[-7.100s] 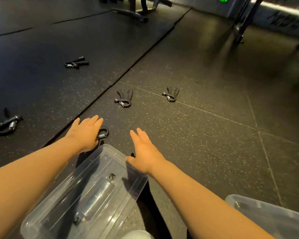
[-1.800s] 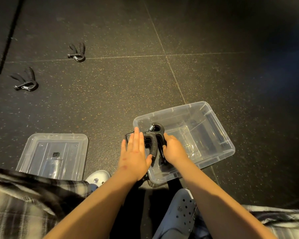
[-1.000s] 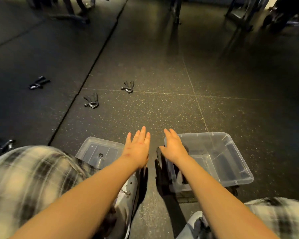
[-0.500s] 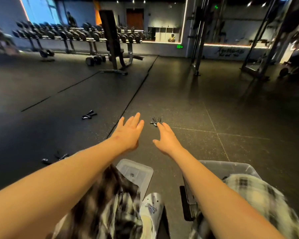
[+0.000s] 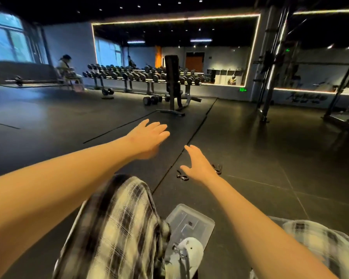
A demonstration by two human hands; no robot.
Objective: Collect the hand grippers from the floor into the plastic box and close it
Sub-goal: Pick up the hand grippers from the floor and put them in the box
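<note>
Both hands (image 5: 147, 137) flat, empty

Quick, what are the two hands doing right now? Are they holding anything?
left hand: open, fingers stretched out, holding nothing.
right hand: open, fingers stretched out, holding nothing.

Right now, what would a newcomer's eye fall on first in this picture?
Two bare arms reach forward, left hand and right hand open and empty above the dark floor. One black gripper and another lie on the floor, either side of the right hand. Far behind, a long dumbbell rack lines the wall.
</note>
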